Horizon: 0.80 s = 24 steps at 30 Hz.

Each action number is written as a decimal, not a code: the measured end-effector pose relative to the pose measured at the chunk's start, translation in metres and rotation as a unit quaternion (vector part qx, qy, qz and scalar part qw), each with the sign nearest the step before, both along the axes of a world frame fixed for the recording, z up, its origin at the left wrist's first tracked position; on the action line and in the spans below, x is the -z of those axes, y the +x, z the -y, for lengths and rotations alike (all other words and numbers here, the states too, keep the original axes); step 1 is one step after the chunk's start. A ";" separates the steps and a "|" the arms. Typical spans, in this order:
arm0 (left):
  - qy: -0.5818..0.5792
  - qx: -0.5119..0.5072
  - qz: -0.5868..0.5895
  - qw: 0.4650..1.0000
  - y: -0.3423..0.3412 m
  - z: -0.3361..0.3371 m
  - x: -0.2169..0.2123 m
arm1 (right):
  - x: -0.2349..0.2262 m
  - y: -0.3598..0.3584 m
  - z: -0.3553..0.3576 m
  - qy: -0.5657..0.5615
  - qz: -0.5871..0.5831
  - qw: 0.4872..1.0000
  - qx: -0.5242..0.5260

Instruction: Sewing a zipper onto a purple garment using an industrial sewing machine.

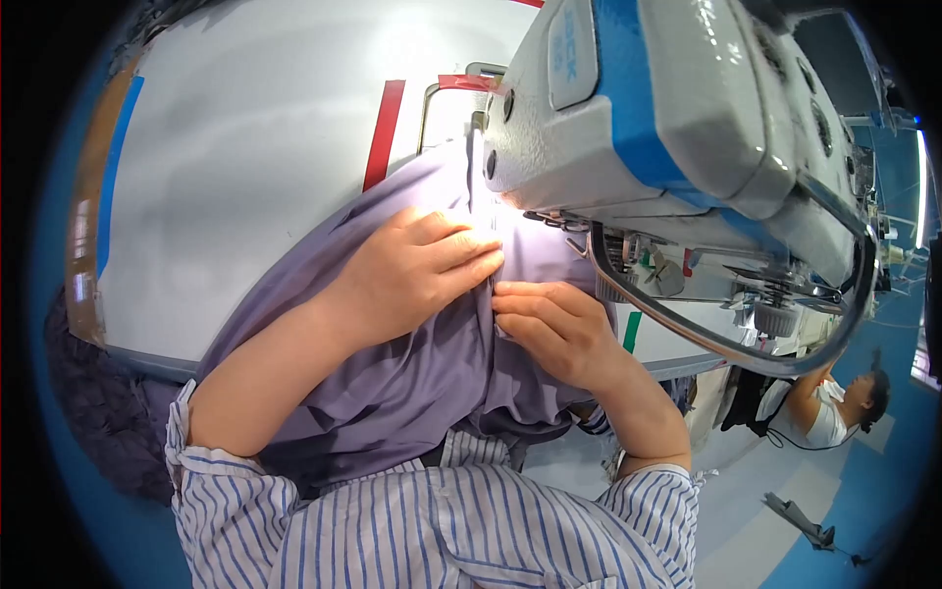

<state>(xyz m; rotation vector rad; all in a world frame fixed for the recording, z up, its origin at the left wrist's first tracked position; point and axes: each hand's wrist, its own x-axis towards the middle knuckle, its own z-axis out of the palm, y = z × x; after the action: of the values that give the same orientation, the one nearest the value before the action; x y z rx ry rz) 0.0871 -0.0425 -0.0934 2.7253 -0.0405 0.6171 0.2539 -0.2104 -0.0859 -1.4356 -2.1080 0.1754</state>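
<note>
A lavender cloth point(412, 383) spreads over the white table and hangs down over my lap, with a seam or fold running up toward the lit needle area of the sewing machine point(677, 108). My left hand point(422, 260) lies on the cloth left of this fold, its fingers together and gripping the edge. Slightly nearer to me, my right hand point(554, 329) pinches the same fold from the right, thumb tucked under the fingers. The fingertips of both hands almost meet. The machine's head hides the needle and presser foot.
The white tabletop point(265, 147) carries red tape point(384, 135) and blue tape point(119, 177). A curved metal guard bar point(726, 344) juts out at right. Dark crumpled fabric point(103, 393) hangs beyond the table's left edge. Another person point(824, 407) is at the far right.
</note>
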 end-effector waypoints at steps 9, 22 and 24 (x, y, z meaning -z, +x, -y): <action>-0.037 -0.024 0.005 0.999 0.004 -0.006 -0.002 | -0.010 0.003 -0.004 -0.005 0.023 0.999 0.033; -0.092 -0.016 0.021 0.995 -0.002 0.004 0.000 | -0.003 0.005 -0.010 0.013 0.012 0.997 0.069; -0.034 -0.001 -0.010 0.999 -0.005 -0.003 -0.004 | -0.008 0.005 -0.013 0.010 0.019 0.998 0.065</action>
<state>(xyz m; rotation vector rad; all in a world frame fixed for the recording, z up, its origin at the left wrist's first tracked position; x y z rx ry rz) 0.0821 -0.0399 -0.0891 2.6666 -0.0111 0.5818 0.2585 -0.1969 -0.0780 -1.5700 -2.0329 0.0778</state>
